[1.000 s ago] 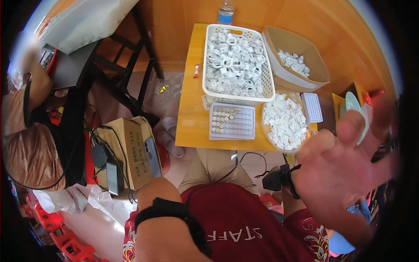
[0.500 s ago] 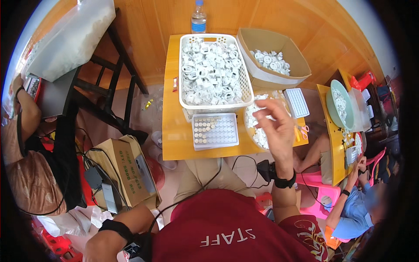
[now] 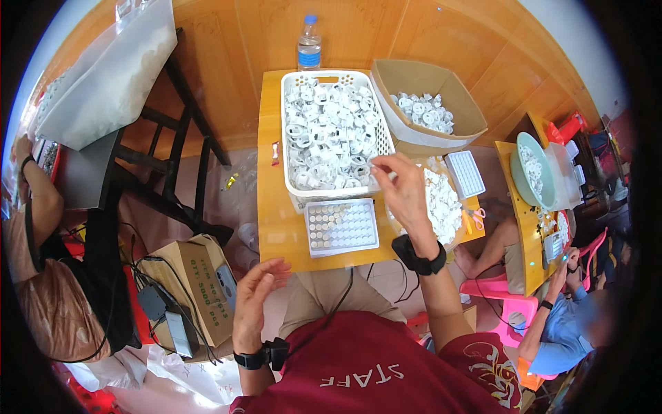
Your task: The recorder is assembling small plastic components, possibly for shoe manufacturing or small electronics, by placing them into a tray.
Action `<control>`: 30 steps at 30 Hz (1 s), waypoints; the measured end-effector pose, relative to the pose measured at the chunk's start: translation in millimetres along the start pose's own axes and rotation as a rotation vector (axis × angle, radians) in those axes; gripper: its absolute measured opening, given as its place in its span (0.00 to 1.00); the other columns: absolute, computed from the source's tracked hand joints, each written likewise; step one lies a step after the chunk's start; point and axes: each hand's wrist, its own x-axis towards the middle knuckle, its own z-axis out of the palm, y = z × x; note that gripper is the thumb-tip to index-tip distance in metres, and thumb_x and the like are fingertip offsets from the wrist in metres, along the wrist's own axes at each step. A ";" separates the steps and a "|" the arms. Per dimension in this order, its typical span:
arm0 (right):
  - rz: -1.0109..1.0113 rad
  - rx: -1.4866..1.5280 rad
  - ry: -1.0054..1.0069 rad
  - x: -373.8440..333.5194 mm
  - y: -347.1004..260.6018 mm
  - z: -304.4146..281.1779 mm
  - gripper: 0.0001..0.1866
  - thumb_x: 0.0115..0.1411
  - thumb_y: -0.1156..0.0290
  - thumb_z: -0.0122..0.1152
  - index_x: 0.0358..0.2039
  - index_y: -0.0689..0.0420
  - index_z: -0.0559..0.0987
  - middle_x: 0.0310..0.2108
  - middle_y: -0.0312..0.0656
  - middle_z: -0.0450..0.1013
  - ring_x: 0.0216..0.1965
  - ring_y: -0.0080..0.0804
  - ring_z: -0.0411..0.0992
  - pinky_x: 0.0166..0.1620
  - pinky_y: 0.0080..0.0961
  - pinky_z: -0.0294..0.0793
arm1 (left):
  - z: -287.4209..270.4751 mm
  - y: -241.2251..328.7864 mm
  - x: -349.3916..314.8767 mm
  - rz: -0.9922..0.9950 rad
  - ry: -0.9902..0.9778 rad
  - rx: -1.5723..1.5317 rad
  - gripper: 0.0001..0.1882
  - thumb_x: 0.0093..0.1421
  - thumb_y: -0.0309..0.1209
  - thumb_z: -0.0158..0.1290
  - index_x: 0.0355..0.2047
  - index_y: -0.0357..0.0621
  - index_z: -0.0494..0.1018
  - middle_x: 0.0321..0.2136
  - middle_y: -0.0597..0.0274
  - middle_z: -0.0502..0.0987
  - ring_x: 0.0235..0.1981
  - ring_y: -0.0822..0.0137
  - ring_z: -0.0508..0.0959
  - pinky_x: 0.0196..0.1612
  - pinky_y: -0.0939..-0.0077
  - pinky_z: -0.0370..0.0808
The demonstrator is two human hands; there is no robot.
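Note:
My left hand (image 3: 259, 295) hangs before the table's near left edge, fingers stretched out and nothing in it. Over the right rim of a white plastic basket (image 3: 292, 181) is my right hand (image 3: 402, 191), its thumb and forefinger a little apart, with nothing visible between them. The basket is heaped with small white plastic parts (image 3: 331, 131). In front of it lies a white tray (image 3: 343, 252) of round holes; small round pieces (image 3: 321, 224) fill the left part. Beside my right hand, a shallow round container holds small white pieces (image 3: 441, 200), partly hidden by that hand.
A cardboard box (image 3: 455, 93) with more white parts stands behind right, near a second holed tray (image 3: 467, 174) and pink scissors (image 3: 478, 219). A water bottle (image 3: 309, 45) is behind the basket. Co-workers sit left and right. A carton (image 3: 196, 286) with cables stands at left.
My left hand has risen into view beside the table's front edge. My right hand has moved left, from above the round container to the basket's right rim, and its fingers have parted.

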 end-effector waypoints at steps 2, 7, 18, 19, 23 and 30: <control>-0.005 -0.012 -0.089 10.9 7.9 15.5 0.07 0.47 0.75 0.58 0.27 0.64 0.76 0.23 0.46 0.71 0.26 0.38 0.70 0.30 0.28 0.68 | -1.0 -13.3 1.0 -0.052 -0.024 -0.013 0.16 0.59 0.32 0.45 0.45 0.36 0.68 0.38 0.54 0.74 0.39 0.66 0.75 0.44 0.74 0.70; 0.083 -0.171 -0.465 30.7 6.5 42.1 0.12 0.44 0.72 0.63 0.29 0.62 0.75 0.19 0.44 0.71 0.23 0.32 0.70 0.27 0.25 0.68 | -1.5 -15.4 4.8 -0.044 -0.050 -0.030 0.16 0.59 0.32 0.45 0.45 0.35 0.69 0.38 0.53 0.75 0.38 0.65 0.75 0.43 0.74 0.71; 0.176 0.126 -0.451 36.6 31.4 32.0 0.10 0.42 0.75 0.61 0.28 0.61 0.75 0.20 0.43 0.71 0.23 0.34 0.70 0.29 0.25 0.68 | -8.1 -15.9 2.5 -0.043 0.010 -0.053 0.14 0.61 0.29 0.43 0.43 0.32 0.67 0.36 0.51 0.74 0.36 0.66 0.75 0.41 0.77 0.72; 0.129 0.137 -0.473 35.7 27.9 30.3 0.10 0.42 0.75 0.61 0.28 0.61 0.76 0.21 0.43 0.71 0.24 0.34 0.70 0.29 0.25 0.68 | -8.4 -17.0 2.5 -0.052 0.012 -0.055 0.14 0.61 0.29 0.43 0.42 0.32 0.68 0.36 0.51 0.74 0.36 0.66 0.76 0.41 0.77 0.72; -0.012 0.100 -0.620 37.9 23.1 31.1 0.12 0.40 0.73 0.62 0.29 0.59 0.77 0.23 0.42 0.71 0.26 0.32 0.70 0.29 0.26 0.68 | -7.3 -18.0 4.3 -0.071 0.013 -0.064 0.14 0.60 0.32 0.45 0.42 0.35 0.70 0.35 0.55 0.75 0.36 0.68 0.76 0.41 0.76 0.71; 0.028 -0.041 -0.601 45.0 21.2 37.7 0.06 0.46 0.72 0.58 0.24 0.60 0.77 0.18 0.42 0.72 0.22 0.34 0.70 0.28 0.26 0.68 | -4.1 -15.0 3.2 -0.069 0.052 -0.059 0.14 0.60 0.32 0.45 0.41 0.35 0.71 0.34 0.55 0.76 0.35 0.68 0.76 0.41 0.76 0.72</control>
